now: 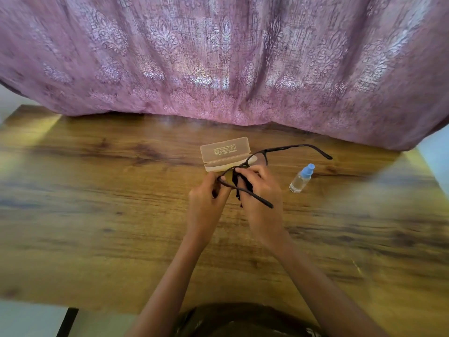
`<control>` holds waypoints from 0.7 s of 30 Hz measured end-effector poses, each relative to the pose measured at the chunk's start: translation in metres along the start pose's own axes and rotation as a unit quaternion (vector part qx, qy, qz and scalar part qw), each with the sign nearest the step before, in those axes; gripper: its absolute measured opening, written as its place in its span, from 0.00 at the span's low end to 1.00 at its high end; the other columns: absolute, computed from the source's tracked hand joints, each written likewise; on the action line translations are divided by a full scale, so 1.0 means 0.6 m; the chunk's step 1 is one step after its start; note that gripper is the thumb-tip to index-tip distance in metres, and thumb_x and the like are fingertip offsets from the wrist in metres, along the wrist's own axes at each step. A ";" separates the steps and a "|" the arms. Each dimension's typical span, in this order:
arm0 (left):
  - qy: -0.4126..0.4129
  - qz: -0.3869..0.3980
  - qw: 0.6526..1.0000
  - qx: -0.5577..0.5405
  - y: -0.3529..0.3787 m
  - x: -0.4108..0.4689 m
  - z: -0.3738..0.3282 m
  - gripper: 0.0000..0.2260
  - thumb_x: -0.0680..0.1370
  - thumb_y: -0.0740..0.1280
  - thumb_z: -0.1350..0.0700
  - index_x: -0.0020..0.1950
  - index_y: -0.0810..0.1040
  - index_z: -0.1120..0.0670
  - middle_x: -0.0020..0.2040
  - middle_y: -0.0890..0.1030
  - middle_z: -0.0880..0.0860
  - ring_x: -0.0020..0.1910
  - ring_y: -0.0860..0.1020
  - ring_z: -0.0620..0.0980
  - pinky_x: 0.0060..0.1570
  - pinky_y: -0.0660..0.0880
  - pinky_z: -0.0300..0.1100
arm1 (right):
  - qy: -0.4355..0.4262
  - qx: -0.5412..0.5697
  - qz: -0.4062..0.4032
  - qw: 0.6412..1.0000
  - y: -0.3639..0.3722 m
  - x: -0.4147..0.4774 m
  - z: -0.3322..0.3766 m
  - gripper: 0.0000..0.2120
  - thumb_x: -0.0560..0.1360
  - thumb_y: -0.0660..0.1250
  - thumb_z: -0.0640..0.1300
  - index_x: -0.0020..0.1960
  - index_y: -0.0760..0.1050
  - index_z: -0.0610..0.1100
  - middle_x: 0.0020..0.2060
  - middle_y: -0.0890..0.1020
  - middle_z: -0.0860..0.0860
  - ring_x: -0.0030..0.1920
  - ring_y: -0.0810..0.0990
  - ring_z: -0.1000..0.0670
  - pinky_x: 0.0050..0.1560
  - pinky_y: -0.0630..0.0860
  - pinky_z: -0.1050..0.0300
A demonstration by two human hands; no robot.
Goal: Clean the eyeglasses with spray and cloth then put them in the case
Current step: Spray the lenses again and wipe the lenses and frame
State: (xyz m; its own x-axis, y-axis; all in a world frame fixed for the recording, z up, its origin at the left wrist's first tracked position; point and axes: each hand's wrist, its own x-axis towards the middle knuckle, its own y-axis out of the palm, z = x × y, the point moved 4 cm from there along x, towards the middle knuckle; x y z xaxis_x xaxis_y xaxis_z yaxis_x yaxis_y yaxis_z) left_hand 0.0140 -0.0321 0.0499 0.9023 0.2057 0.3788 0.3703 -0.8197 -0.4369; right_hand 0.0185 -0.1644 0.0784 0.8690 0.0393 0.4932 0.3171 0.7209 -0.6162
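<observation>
Wiping is the step in hand. The left grip [209, 194] pinches the eyeglasses [254, 197] by the frame's left end, above the counter [97, 190]. The right grip [258, 190] clasps a dark cloth [237, 178] against a lens. Next probably comes the other lens, then folding the arms for the open case [224, 150] just beyond. The spray bottle [301, 180] lies to the right.

The only print is on the lid of the open case [224, 150], just beyond the fingertips [243, 170] of the right hand [261, 190]: a small emblem and a few pale lines, upside down, too blurred to read.
</observation>
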 end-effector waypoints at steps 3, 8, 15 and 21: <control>-0.027 0.000 1.000 -0.003 0.006 0.000 0.002 0.10 0.78 0.62 0.47 0.50 0.78 0.52 0.26 0.71 0.44 0.25 0.70 0.42 0.24 0.62 0.29 | 0.015 -0.015 0.001 1.000 0.001 -0.002 -0.002 0.10 0.75 0.71 0.36 0.56 0.82 0.39 0.46 0.80 0.47 0.43 0.80 0.49 0.42 0.79 0.52; -0.067 0.005 0.997 -0.025 0.012 0.004 0.009 0.10 0.75 0.61 0.45 0.47 0.77 0.49 0.28 0.75 0.47 0.26 0.71 0.42 0.24 0.64 0.33 | 0.029 -0.001 -0.005 1.000 0.008 -0.017 -0.007 0.07 0.76 0.68 0.40 0.52 0.82 0.40 0.45 0.79 0.48 0.39 0.80 0.50 0.39 0.79 0.51; -0.060 0.010 0.998 -0.028 0.006 0.006 0.017 0.09 0.75 0.62 0.45 0.47 0.76 0.48 0.29 0.76 0.49 0.27 0.73 0.46 0.25 0.70 0.39 | 0.008 0.102 0.020 0.995 0.015 -0.021 -0.005 0.07 0.75 0.69 0.38 0.53 0.81 0.41 0.43 0.79 0.50 0.41 0.78 0.54 0.42 0.77 0.59; -0.077 0.001 0.997 -0.009 -0.007 0.007 0.017 0.05 0.76 0.66 0.59 0.47 0.77 0.49 0.26 0.70 0.45 0.25 0.67 0.41 0.26 0.62 0.30 | 0.118 0.140 -0.064 0.981 -0.014 -0.014 -0.042 0.05 0.77 0.68 0.39 0.52 0.80 0.45 0.48 0.77 0.55 0.48 0.79 0.57 0.48 0.78 0.60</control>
State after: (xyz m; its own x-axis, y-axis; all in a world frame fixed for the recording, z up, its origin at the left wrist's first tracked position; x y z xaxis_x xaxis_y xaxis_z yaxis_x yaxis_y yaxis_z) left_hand 0.0182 -0.0226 0.0451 0.9271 0.2819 0.2468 0.3647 -0.8300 -0.4219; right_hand 0.0182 -0.1883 0.0638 0.9031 -0.2022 0.3789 0.3418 0.8725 -0.3492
